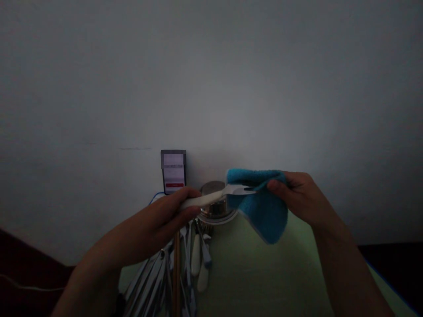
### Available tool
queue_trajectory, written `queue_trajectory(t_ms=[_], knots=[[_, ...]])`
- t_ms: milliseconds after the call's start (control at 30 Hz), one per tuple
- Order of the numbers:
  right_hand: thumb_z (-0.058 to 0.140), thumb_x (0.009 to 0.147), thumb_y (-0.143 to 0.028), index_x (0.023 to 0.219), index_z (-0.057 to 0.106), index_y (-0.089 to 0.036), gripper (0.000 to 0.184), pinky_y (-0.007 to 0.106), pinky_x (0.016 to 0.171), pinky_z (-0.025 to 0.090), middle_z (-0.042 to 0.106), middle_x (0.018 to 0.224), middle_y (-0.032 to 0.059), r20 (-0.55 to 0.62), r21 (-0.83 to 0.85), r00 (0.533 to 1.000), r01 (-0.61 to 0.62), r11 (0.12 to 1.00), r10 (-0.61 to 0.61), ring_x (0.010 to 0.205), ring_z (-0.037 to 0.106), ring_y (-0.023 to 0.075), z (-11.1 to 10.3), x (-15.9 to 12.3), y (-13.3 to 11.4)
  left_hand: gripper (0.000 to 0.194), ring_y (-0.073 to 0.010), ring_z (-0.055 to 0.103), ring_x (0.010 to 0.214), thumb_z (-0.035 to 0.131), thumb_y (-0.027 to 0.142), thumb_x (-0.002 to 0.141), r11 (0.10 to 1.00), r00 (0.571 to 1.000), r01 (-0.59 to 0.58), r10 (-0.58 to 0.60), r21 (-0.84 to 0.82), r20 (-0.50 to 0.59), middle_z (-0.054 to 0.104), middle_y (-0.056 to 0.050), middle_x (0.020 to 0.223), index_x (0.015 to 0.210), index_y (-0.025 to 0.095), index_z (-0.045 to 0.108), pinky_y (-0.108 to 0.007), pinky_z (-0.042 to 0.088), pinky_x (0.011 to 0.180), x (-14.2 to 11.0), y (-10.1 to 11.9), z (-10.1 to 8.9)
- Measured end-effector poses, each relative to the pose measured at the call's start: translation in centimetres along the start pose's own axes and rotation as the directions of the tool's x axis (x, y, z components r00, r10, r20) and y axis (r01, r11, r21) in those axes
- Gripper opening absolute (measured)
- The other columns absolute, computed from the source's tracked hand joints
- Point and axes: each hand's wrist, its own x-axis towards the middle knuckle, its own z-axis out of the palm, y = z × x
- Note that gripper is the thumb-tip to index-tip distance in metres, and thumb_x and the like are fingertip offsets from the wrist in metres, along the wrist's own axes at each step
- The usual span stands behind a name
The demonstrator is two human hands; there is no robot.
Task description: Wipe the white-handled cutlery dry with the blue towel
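Note:
My left hand (178, 207) is closed round the pale handle of a fork (211, 199), held level above the table with its tines toward the right. In my right hand (294, 193) a blue cloth (267, 218) is pinched between thumb and fingers. The cloth lies behind and under the fork's head, and the tine tips reach its fold near my right thumb. Part of the cloth hangs down below. Behind the fork stands a shiny metal pot or bowl (214, 209), partly hidden by the fork and cloth.
Several pieces of cutlery (148, 281) and brown chopsticks (176, 268) lie on the green tabletop (257, 277) at the left. White-handled utensils (195, 255) lie beside them. A phone (174, 174) leans on the grey wall (211, 88), close behind everything.

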Motion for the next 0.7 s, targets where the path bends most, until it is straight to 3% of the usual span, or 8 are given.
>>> queue_trajectory(t_ms=[133, 267, 500, 600, 700], knots=[[0.050, 0.078, -0.061, 0.070, 0.065, -0.020, 0.044, 0.024, 0.040, 0.040, 0.060, 0.058, 0.0020, -0.079, 0.165, 0.995, -0.049, 0.985, 0.063, 0.047, 0.051, 0.0130, 0.0, 0.2, 0.8, 0.030, -0.0173, 0.060, 0.090, 0.039, 0.035, 0.093, 1.000, 1.000, 0.018, -0.018, -0.023, -0.004, 0.063, -0.004, 0.105, 0.121, 0.024, 0.044, -0.025, 0.049, 0.072, 0.2, 0.3, -0.1], [0.042, 0.075, -0.071, 0.052, 0.052, -0.021, 0.056, 0.023, 0.034, 0.031, 0.046, 0.044, -0.0002, -0.201, 0.273, 0.971, -0.068, 0.959, 0.127, 0.037, 0.039, 0.0105, 0.0, 0.2, 1.5, 0.029, -0.0165, 0.060, 0.088, 0.040, 0.036, 0.092, 0.997, 1.000, 0.023, -0.024, -0.075, -0.015, 0.064, -0.003, 0.101, 0.116, 0.023, 0.048, -0.024, 0.049, 0.074, 0.4, 0.8, -0.3], [0.050, 0.070, -0.071, 0.054, 0.044, -0.023, 0.051, 0.024, 0.035, 0.033, 0.038, 0.045, -0.0035, -0.387, 0.501, 0.887, -0.027, 0.865, 0.252, 0.038, 0.037, 0.0105, -0.2, 0.6, 1.6, 0.028, -0.0157, 0.059, 0.080, 0.037, 0.036, 0.093, 0.996, 0.999, 0.030, -0.031, -0.088, -0.008, 0.064, -0.003, 0.092, 0.113, 0.021, 0.049, -0.024, 0.049, 0.070, 0.5, 0.9, -0.2], [0.051, 0.071, -0.068, 0.055, 0.042, -0.023, 0.049, 0.025, 0.035, 0.034, 0.038, 0.045, -0.0037, -0.410, 0.487, 0.873, -0.036, 0.873, 0.265, 0.038, 0.037, 0.0108, -0.2, 0.8, 1.5, 0.030, -0.0177, 0.059, 0.083, 0.040, 0.036, 0.092, 1.000, 0.999, 0.012, -0.012, -0.013, -0.048, 0.064, -0.005, 0.097, 0.116, 0.021, 0.048, -0.027, 0.049, 0.074, 0.5, 0.8, -0.1], [0.049, 0.074, -0.066, 0.054, 0.044, -0.022, 0.049, 0.024, 0.036, 0.035, 0.041, 0.045, -0.0027, -0.359, 0.408, 0.905, -0.070, 0.910, 0.230, 0.038, 0.039, 0.0106, 0.2, 0.9, 1.2, 0.031, -0.0185, 0.059, 0.085, 0.042, 0.037, 0.091, 1.000, 0.999, -0.004, 0.005, 0.019, -0.051, 0.064, -0.006, 0.099, 0.117, 0.020, 0.048, -0.028, 0.049, 0.074, 0.6, 1.0, -0.1]])
